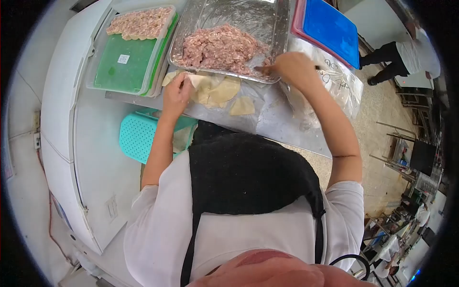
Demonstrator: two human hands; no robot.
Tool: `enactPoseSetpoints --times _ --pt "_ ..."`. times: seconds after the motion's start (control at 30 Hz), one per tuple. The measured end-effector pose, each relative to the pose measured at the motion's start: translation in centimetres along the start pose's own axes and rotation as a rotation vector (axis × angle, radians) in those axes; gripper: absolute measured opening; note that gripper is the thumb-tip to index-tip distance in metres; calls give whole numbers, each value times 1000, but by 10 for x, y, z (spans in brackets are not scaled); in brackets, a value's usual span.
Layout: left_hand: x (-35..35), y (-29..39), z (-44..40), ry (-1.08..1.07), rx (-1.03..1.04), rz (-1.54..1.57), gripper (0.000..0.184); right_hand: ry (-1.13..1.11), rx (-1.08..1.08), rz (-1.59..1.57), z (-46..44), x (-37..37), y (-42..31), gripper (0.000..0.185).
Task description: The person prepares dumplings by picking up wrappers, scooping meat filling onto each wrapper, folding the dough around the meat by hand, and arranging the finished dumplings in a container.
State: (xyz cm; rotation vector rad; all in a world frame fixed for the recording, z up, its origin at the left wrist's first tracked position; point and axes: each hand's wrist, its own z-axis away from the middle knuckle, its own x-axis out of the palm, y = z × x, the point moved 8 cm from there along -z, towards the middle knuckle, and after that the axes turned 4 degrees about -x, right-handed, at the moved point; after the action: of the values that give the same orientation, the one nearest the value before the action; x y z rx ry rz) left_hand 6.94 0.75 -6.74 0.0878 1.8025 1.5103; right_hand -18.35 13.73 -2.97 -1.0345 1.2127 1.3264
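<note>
A wrapper (197, 80) is at the upper part of the frame, left of centre, pinched between the fingertips of the left hand (177, 93). Just below and to its right, more wrappers (221, 93) lie overlapping, with one piece (242, 106) slightly apart from them.

Directly above, mince (215, 48) is heaped in a metal tray (248, 10) at the top centre, with a smaller bit near the tray's lower right corner. The right hand (295, 69) is at that corner, fingers curled downward by the mince; whether they grip a tool cannot be told.

At the upper left, beside the tray, a clear box with a green base (119, 67) holds meaty pieces (141, 23) packed close together at its upper end. At the upper right, a blue lid (330, 31) tops a reddish box (299, 19), and a clear bag (342, 95) with black writing lies just below. The metal table (291, 131) shows beneath these.

A turquoise basket (138, 136) is lower, left of centre, partly behind the left forearm. A black apron (253, 174) fills the middle. At the upper right edge, another person (410, 57) stands on the floor (382, 100).
</note>
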Motion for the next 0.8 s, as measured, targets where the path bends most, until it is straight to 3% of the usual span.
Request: enactPoseSetpoints --times 0.03,0.07,0.1,0.17,0.27,0.3,0.33,0.4,0.43,0.5,0.53,0.57,0.6,0.63,0.7,0.73,0.8 --pt "-4 4 0 1 2 1 15 20 14 -51 -4 15 -5 19" --pt "-12 23 1 37 133 -106 13 130 -71 -85 -2 11 -29 21" --pt "-19 38 2 78 263 -213 12 82 36 -155 -5 14 -36 23" --pt "-39 42 -1 102 313 -249 13 138 62 -291 -10 8 -43 36" --pt "-69 53 -1 106 371 -256 14 167 63 -289 -28 -9 -61 39" --pt "-77 56 -4 102 389 -225 13 169 65 -285 -39 -12 -64 39" --pt "-84 52 -6 108 391 -221 13 217 54 -236 -54 -20 -66 28" --pt "-102 25 -14 88 165 -44 14 264 40 -185 -77 -29 -79 18" --pt "-106 24 -13 90 167 -41 14 302 -23 -117 -86 -34 -92 17" --pt "-105 20 -15 0 110 429 8 339 -83 -45 -100 -34 -118 16" --pt "-106 18 -15 -2 112 432 8 354 -109 -72 -103 -29 -134 15" --pt "-92 9 -14 -139 49 415 12 369 -137 -98 -104 -26 -145 14" --pt "-79 -1 -12 -274 -13 398 17 235 -54 -164 -104 -27 -142 18" --pt "-73 -14 -11 -275 -9 404 17 233 -52 -157 -104 -23 -139 18" --pt "-51 -34 -7 -414 -11 376 28 187 100 -508 -101 -3 -113 28" --pt "-49 -27 -9 -419 -4 381 28 38 155 -671 -95 -10 -109 35" --pt "-32 -29 -6 -479 -414 911 34 150 181 -830 -83 -13 -100 35"
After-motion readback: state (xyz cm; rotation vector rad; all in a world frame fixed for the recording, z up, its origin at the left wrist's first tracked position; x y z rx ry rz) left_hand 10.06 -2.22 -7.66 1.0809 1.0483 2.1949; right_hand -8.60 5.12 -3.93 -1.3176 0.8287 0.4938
